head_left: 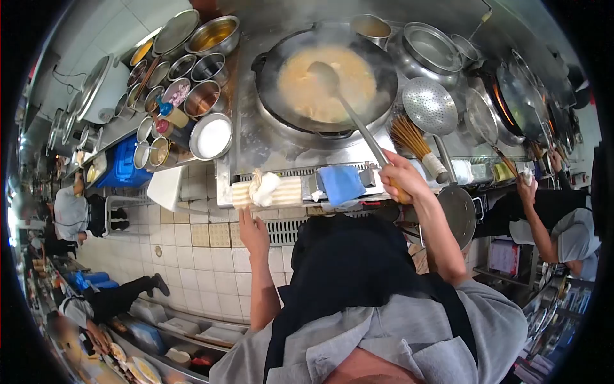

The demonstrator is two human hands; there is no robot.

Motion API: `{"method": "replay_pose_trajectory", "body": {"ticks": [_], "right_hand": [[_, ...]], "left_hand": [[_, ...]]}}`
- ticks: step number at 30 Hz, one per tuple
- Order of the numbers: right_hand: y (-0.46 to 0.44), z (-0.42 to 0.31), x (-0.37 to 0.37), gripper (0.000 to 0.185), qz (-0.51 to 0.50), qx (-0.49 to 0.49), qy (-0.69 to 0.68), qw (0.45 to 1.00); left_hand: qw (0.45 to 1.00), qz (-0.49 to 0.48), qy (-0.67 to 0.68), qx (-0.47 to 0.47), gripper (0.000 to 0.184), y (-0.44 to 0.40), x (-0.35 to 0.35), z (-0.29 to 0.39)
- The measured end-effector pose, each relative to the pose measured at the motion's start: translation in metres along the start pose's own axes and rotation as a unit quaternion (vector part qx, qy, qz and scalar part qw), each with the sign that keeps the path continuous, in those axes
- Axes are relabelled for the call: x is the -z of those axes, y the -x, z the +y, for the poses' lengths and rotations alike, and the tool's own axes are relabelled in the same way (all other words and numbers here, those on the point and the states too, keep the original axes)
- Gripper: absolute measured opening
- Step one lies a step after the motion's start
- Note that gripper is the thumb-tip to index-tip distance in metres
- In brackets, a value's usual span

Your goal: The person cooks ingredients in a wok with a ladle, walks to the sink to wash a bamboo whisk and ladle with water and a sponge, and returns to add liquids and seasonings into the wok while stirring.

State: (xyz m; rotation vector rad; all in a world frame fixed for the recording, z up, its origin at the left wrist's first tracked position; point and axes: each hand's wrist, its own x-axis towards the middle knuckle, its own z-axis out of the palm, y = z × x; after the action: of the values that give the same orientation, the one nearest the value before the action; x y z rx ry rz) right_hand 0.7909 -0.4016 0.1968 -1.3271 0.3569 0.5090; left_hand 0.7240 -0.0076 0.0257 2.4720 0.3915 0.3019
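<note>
My right hand (403,177) is wrapped round the handle of a long metal ladle (361,125). The ladle's bowl rests in the pale orange broth (297,80), which steams in a large black wok (265,83) on the stove. Near the counter's front edge my left hand (254,232) hangs with its fingers apart, holding nothing. Just above it lie a bunched white cloth (263,189) and a striped towel (291,191). A blue cloth (342,184) lies between my two hands.
Metal bowls and bottles crowd the left counter, with a bowl of white powder (212,136). To the right are a perforated skimmer (430,105), a bamboo brush (411,137) and a pan (457,217). A co-worker (550,230) stands at the right; others are at left.
</note>
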Motion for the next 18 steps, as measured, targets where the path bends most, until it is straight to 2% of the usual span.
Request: {"method": "replay_pose_trajectory", "body": {"ticks": [1, 4, 5, 8, 10, 11, 14, 16, 18], "right_hand": [[0.009, -0.002, 0.012, 0.069, -0.007, -0.012, -0.025, 1.0], [0.017, -0.012, 0.036, 0.071, 0.008, 0.011, 0.095, 0.995], [0.014, -0.016, 0.032, 0.07, 0.021, 0.046, 0.156, 0.986], [-0.028, -0.008, 0.021, 0.073, 0.076, 0.046, 0.21, 0.974], [-0.055, -0.002, 0.009, 0.074, 0.049, 0.058, 0.104, 0.992], [-0.051, -0.002, 0.004, 0.074, 0.029, 0.034, 0.057, 0.997], [-0.016, -0.006, 0.022, 0.073, -0.028, -0.021, 0.016, 0.999], [0.012, -0.013, 0.045, 0.072, -0.011, -0.047, 0.04, 0.998], [0.023, -0.022, 0.064, 0.074, -0.005, -0.02, 0.086, 0.996]], "left_hand": [[0.999, 0.025, -0.014, -0.045, 0.044, 0.008, -0.006, -0.007], [0.998, -0.046, 0.028, -0.021, 0.037, 0.043, -0.013, 0.002], [0.996, -0.078, 0.013, -0.029, 0.036, 0.055, -0.019, 0.003], [0.985, -0.161, 0.002, -0.068, 0.034, 0.076, -0.05, 0.011], [0.962, -0.254, -0.014, -0.097, 0.03, 0.082, -0.066, 0.037], [0.949, -0.29, -0.023, -0.118, 0.03, 0.087, -0.079, 0.042], [0.903, -0.393, -0.046, -0.167, 0.03, 0.096, -0.122, 0.06], [0.87, -0.456, -0.062, -0.179, 0.03, 0.101, -0.145, 0.081], [0.849, -0.489, -0.062, -0.191, 0.031, 0.111, -0.174, 0.102]]}}
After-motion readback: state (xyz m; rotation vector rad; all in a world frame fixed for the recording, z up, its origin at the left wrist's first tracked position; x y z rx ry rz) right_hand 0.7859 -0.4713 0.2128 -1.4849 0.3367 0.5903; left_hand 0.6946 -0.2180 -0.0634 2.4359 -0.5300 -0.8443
